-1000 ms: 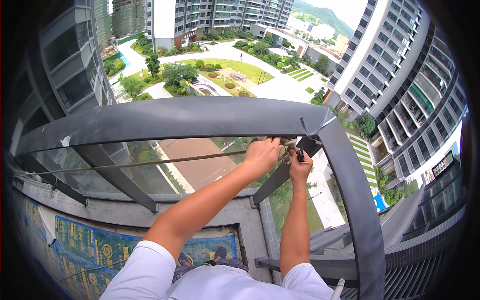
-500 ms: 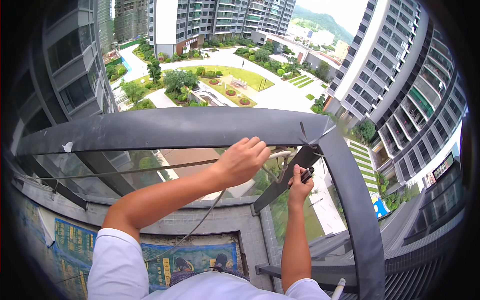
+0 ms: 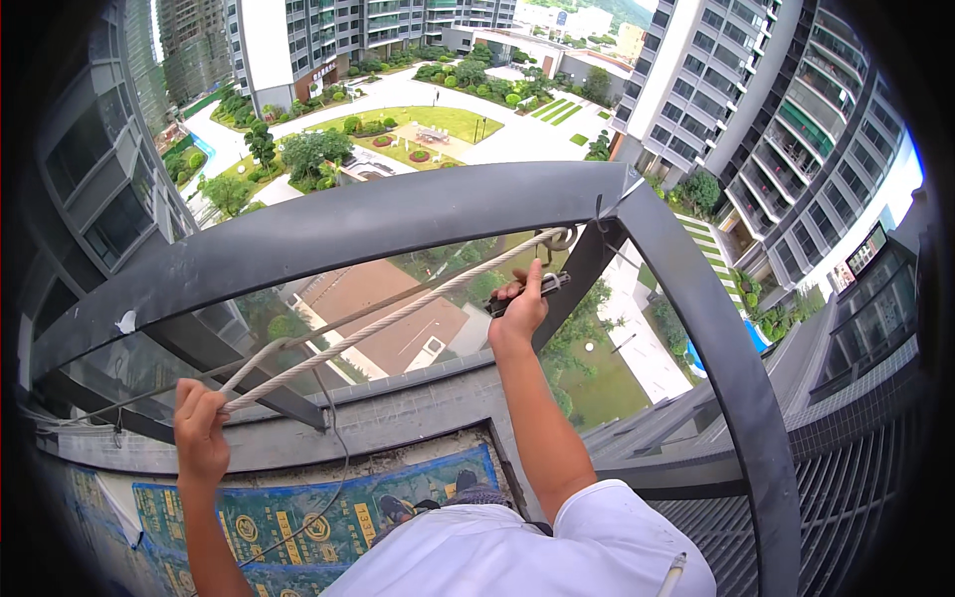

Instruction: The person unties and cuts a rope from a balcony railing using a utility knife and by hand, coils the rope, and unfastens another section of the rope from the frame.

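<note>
Rope-drawing seems under way: left hand (image 3: 202, 428) closed round pale rope (image 3: 398, 315), right hand (image 3: 521, 313) curled on dark tool (image 3: 559, 283) (type unclear); next move likely wants even tension.

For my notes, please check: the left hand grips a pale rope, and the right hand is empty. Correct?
The right hand is not empty: the head view shows it holding a dark object. The left hand does grip the pale rope.
</note>
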`<state>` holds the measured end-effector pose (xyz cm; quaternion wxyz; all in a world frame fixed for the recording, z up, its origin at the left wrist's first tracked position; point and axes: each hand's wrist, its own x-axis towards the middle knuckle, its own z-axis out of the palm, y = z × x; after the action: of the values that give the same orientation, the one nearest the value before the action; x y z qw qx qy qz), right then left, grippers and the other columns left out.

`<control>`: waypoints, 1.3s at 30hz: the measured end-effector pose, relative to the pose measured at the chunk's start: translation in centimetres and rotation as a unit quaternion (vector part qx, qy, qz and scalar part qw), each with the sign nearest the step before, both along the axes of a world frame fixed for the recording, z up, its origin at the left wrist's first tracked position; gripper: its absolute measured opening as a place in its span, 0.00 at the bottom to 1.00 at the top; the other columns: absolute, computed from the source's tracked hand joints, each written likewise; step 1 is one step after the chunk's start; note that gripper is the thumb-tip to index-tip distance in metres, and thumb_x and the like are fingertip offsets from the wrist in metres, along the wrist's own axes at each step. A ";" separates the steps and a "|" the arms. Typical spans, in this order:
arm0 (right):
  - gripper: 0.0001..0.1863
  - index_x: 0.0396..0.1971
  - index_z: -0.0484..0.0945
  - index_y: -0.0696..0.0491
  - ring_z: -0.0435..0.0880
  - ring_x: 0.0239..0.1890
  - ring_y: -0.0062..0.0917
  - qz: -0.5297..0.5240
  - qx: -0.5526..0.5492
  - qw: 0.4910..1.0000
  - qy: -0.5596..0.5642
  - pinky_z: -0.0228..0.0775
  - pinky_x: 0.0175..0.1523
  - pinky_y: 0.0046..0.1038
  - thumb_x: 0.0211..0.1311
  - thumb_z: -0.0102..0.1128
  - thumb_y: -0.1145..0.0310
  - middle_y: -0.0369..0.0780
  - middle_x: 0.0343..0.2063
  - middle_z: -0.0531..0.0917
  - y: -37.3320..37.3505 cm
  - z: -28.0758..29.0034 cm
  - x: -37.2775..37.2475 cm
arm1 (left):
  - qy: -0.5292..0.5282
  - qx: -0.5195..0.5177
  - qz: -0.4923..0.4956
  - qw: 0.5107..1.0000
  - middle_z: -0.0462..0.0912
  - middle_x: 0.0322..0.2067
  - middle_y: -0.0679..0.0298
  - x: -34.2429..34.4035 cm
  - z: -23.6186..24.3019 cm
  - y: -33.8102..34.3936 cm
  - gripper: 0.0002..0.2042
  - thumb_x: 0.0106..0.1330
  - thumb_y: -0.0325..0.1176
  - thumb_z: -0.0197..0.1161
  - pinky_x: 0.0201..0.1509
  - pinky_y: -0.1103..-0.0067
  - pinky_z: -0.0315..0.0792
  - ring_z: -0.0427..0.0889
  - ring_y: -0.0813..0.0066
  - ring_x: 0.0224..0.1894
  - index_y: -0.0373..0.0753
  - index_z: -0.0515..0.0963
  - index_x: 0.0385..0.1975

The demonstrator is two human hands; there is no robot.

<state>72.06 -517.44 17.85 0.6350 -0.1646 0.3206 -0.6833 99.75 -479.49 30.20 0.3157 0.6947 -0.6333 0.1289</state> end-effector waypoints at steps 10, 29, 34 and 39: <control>0.25 0.28 0.73 0.52 0.69 0.17 0.18 0.014 -0.014 0.999 0.046 0.69 0.27 0.26 0.66 0.68 0.44 0.30 0.14 0.66 -1.2 0.5 1.3 | 0.196 -0.084 0.209 0.954 0.69 0.31 0.63 9.7 -6.7 9.9 0.06 0.78 0.25 0.48 0.38 0.80 0.65 0.66 0.77 0.32 0.33 0.71 0.38; 0.08 0.26 0.81 0.54 0.74 0.18 0.14 -0.045 -0.130 0.911 0.388 0.63 0.24 0.20 0.63 0.70 0.71 0.35 0.21 0.83 -5.8 -1.6 -15.9 | -0.014 0.145 0.086 0.986 0.74 0.58 0.51 -2.1 -10.7 -12.4 0.31 0.63 0.49 0.71 0.69 0.57 0.60 0.71 0.49 0.62 0.38 0.74 0.63; 0.09 0.32 0.79 0.53 0.73 0.20 0.17 0.129 -0.124 0.965 0.190 0.66 0.27 0.21 0.68 0.66 0.64 0.34 0.20 0.79 -6.9 -1.2 -15.9 | 0.017 0.104 0.028 0.994 0.77 0.53 0.52 -6.0 -8.8 -18.1 0.27 0.61 0.45 0.73 0.57 0.62 0.75 0.77 0.49 0.55 0.36 0.77 0.56; 0.10 0.31 0.72 0.51 0.65 0.34 0.20 0.413 -0.170 0.891 -0.079 0.59 0.33 0.21 0.69 0.64 0.64 0.32 0.28 0.68 -4.9 -3.8 -18.0 | 0.116 0.071 0.019 0.990 0.75 0.57 0.52 -7.7 -13.2 -18.0 0.25 0.63 0.39 0.70 0.65 0.59 0.69 0.73 0.49 0.60 0.41 0.75 0.59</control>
<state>54.04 -522.37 14.08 0.8454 -0.3330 0.0517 -0.4143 92.05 -497.49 16.97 0.3344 0.7376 -0.5866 0.0075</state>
